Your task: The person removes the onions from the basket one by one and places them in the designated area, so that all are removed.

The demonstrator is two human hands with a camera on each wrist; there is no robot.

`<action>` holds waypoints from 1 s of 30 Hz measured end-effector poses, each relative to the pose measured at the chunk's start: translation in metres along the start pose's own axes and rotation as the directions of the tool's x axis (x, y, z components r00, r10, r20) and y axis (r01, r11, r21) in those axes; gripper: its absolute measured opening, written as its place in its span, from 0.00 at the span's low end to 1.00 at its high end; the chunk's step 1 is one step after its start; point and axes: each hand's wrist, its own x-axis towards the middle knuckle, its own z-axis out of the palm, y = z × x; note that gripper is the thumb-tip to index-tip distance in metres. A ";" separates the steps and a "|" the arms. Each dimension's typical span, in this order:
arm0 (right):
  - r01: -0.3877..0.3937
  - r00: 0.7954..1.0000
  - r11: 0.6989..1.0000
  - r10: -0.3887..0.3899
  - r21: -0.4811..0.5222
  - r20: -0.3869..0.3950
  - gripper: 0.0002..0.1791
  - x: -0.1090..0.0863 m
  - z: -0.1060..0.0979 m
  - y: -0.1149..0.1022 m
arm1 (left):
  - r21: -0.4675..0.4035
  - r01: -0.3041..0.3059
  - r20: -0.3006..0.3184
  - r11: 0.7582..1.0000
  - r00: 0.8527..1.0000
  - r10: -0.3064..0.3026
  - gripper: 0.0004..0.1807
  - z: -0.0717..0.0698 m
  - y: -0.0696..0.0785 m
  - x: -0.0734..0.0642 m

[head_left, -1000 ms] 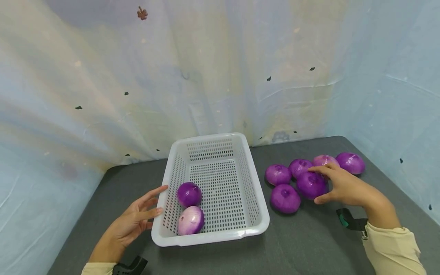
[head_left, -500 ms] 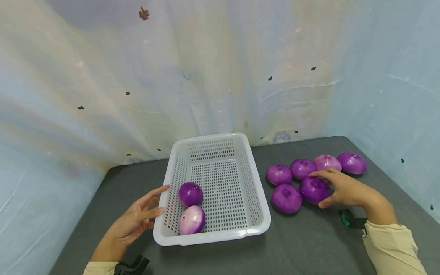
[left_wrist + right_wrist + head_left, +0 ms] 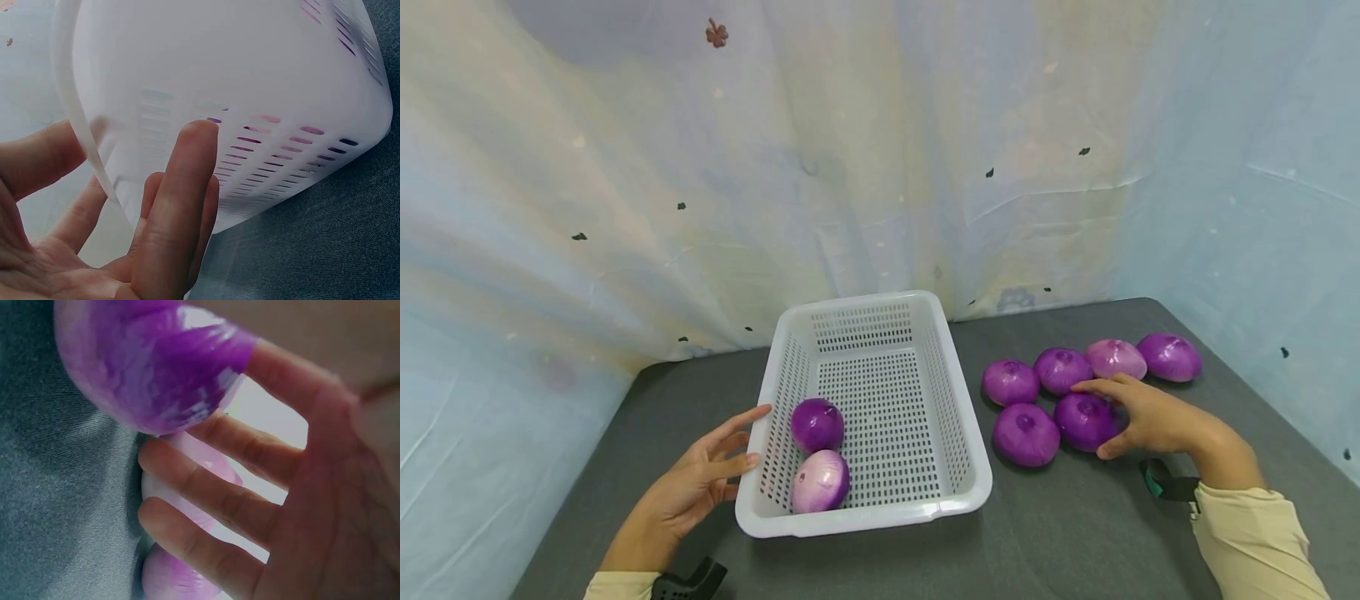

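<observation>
A red onion [image 3: 1085, 422] sits on the dark table between the thumb and fingers of my right hand [image 3: 1157, 417]. In the right wrist view the index finger touches the glossy onion [image 3: 150, 362], while other fingers [image 3: 206, 487] extend past it, near paler onions behind. My left hand [image 3: 688, 487] holds the left rim of a white perforated plastic basket [image 3: 955, 392], its thumb at the rim and other fingers against the outer wall, as the left wrist view shows. Inside the basket lie a dark purple onion [image 3: 817, 425] and a paler one [image 3: 821, 481].
Several more red onions stand close around the right hand: one at the near left [image 3: 1026, 435], one at the far left [image 3: 1011, 382], others along the back. The grey-black table [image 3: 1037, 533] meets a patterned cloth backdrop [image 3: 880, 167] behind.
The onion in my right hand has come down slightly toward me and away from the back onions, settling beside the near-left one. My left hand keeps its place on the basket.
</observation>
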 end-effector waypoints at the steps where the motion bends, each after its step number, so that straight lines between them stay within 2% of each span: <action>1: 0.005 1.000 1.000 -0.005 -0.003 -0.001 0.49 0.000 0.000 0.000 | 0.001 0.000 0.001 1.000 1.000 0.000 0.33 0.000 0.000 0.000; 10: 0.037 0.998 0.999 -0.037 -0.010 -0.041 0.49 0.000 -0.001 0.001 | 0.009 0.001 -0.007 1.000 1.000 -0.001 0.33 0.000 0.001 -0.001; 15: 0.054 0.995 0.998 -0.056 -0.023 -0.086 0.50 -0.004 -0.010 -0.009 | 0.002 0.006 0.002 1.000 1.000 -0.006 0.33 0.000 0.001 -0.001; 21: 0.137 0.980 0.991 -0.137 -0.009 -0.146 0.46 -0.002 -0.022 -0.051 | 0.008 0.008 0.003 1.000 1.000 -0.008 0.33 0.000 0.002 0.001; 26: 0.206 0.974 0.978 -0.203 0.019 -0.101 0.44 0.015 -0.025 -0.094 | -0.001 -0.006 0.027 1.000 1.000 0.006 0.33 -0.001 0.001 0.002; 30: 0.229 0.973 0.973 -0.228 0.038 -0.045 0.45 0.039 -0.028 -0.127 | -0.014 -0.010 0.037 1.000 0.999 0.010 0.33 -0.001 0.001 0.000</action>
